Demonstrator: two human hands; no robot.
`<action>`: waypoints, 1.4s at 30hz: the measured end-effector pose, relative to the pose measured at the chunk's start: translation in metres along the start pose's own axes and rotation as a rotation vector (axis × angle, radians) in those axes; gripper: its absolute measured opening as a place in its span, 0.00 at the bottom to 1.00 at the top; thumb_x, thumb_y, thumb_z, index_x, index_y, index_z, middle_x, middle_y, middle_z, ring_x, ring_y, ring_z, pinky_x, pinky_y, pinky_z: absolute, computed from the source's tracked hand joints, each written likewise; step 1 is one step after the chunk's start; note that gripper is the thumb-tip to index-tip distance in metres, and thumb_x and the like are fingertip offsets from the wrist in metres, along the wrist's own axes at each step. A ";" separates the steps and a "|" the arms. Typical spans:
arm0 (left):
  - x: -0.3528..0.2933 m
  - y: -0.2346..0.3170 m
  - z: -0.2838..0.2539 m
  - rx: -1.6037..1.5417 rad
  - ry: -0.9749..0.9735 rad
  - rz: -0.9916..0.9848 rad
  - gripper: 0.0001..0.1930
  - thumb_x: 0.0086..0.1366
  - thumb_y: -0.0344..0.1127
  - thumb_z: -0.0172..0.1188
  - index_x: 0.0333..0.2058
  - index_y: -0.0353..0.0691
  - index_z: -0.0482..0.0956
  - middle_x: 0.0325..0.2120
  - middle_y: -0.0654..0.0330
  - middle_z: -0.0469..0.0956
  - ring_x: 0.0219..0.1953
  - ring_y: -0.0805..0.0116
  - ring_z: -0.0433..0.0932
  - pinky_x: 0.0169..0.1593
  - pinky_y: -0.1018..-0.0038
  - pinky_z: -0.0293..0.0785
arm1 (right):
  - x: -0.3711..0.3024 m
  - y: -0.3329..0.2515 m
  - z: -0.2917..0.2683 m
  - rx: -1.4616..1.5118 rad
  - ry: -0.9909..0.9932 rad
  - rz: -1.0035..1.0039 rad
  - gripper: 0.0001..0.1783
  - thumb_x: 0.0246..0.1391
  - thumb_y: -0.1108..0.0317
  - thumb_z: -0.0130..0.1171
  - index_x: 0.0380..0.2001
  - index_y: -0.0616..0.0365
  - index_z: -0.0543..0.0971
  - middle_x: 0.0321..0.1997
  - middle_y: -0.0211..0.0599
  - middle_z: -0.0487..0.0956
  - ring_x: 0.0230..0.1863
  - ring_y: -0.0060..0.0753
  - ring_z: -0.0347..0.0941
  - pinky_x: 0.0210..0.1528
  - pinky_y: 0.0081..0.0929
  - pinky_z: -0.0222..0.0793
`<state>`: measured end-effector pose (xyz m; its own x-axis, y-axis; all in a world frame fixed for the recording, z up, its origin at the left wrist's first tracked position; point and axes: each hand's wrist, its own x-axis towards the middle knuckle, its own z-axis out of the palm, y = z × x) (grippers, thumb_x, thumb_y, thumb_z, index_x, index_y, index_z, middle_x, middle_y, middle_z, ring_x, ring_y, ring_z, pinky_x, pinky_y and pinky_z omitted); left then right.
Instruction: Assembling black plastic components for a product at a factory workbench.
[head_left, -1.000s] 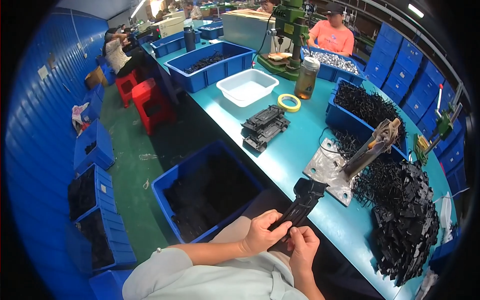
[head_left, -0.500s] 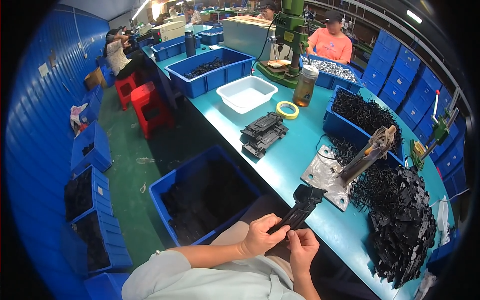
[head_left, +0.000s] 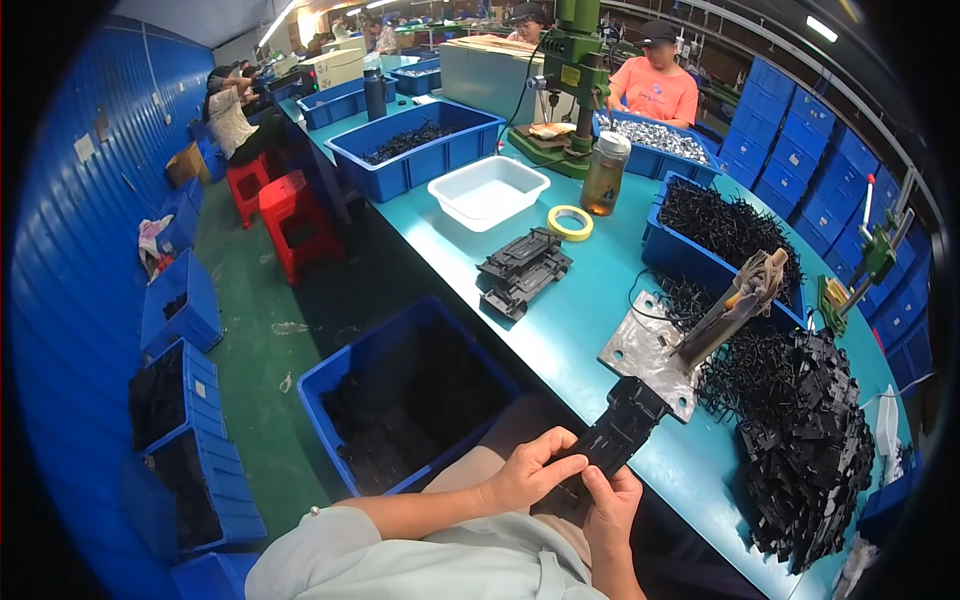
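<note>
Both my hands grip one black plastic chassis-like part (head_left: pixel 622 424) at the table's near edge, its far end reaching toward the metal plate. My left hand (head_left: pixel 535 468) is closed round its near left side, thumb across the top. On the near right side, my right hand (head_left: pixel 611 497) pinches it with thumb and fingers. Just beyond stands an upright metal post (head_left: pixel 708 338) on a square metal base plate (head_left: pixel 640 335). Two similar black parts (head_left: pixel 524 272) lie side by side on the teal table (head_left: pixel 440 262).
To the right are a heap of black parts (head_left: pixel 808 450) and a blue bin of thin black strips (head_left: pixel 668 245). A bottle (head_left: pixel 606 180), yellow tape roll (head_left: pixel 570 223) and white tub (head_left: pixel 488 215) stand farther back. A blue bin (head_left: pixel 335 415) is at my left; a co-worker (head_left: pixel 655 85) sits across.
The black part in my hands has turned so its broad, detailed face shows, and its far end has shifted slightly right. My left thumb now lies across it.
</note>
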<state>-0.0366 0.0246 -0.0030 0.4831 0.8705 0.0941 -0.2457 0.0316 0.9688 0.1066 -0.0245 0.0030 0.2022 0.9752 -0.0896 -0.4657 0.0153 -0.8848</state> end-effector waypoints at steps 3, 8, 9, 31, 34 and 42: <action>0.001 0.001 0.000 0.105 -0.003 0.007 0.05 0.66 0.28 0.52 0.40 0.37 0.70 0.35 0.64 0.73 0.38 0.79 0.72 0.43 0.81 0.71 | -0.002 0.006 0.001 -0.053 0.043 -0.069 0.09 0.52 0.74 0.62 0.37 0.64 0.78 0.36 0.32 0.80 0.34 0.20 0.73 0.39 0.21 0.70; 0.002 0.011 0.009 0.101 0.072 0.052 0.06 0.65 0.28 0.54 0.40 0.37 0.71 0.39 0.62 0.71 0.42 0.77 0.71 0.46 0.79 0.70 | -0.001 0.001 0.007 -0.098 0.166 -0.158 0.07 0.52 0.76 0.61 0.36 0.63 0.78 0.35 0.31 0.80 0.33 0.19 0.72 0.38 0.18 0.69; 0.001 0.006 0.012 0.062 0.154 0.081 0.07 0.64 0.29 0.56 0.39 0.37 0.71 0.37 0.63 0.72 0.38 0.78 0.71 0.43 0.80 0.70 | 0.000 0.000 0.008 -0.129 0.179 -0.210 0.07 0.52 0.76 0.61 0.36 0.63 0.78 0.35 0.31 0.79 0.33 0.19 0.72 0.38 0.17 0.69; 0.002 -0.010 0.017 0.059 0.294 -0.040 0.06 0.57 0.28 0.61 0.23 0.34 0.75 0.31 0.61 0.73 0.32 0.77 0.69 0.36 0.79 0.66 | -0.014 0.012 0.010 -0.306 0.242 -0.271 0.10 0.54 0.77 0.57 0.41 0.66 0.76 0.38 0.31 0.78 0.37 0.19 0.71 0.42 0.18 0.67; 0.001 -0.004 0.014 0.200 0.319 0.042 0.07 0.57 0.27 0.61 0.23 0.33 0.74 0.31 0.58 0.74 0.31 0.76 0.71 0.36 0.78 0.68 | -0.011 0.017 0.007 -0.326 0.204 -0.296 0.10 0.55 0.75 0.57 0.40 0.66 0.75 0.38 0.31 0.78 0.37 0.18 0.70 0.41 0.17 0.66; 0.006 -0.007 0.015 -0.022 0.319 -0.027 0.07 0.56 0.24 0.62 0.32 0.37 0.74 0.38 0.60 0.73 0.33 0.80 0.70 0.36 0.81 0.69 | -0.012 0.018 0.000 0.007 0.110 -0.208 0.11 0.61 0.68 0.52 0.43 0.65 0.74 0.40 0.31 0.77 0.38 0.17 0.70 0.39 0.16 0.67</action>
<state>-0.0195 0.0217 -0.0060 0.2029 0.9791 -0.0115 -0.2564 0.0644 0.9644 0.0956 -0.0354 -0.0118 0.3866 0.9212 0.0447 -0.4105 0.2152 -0.8861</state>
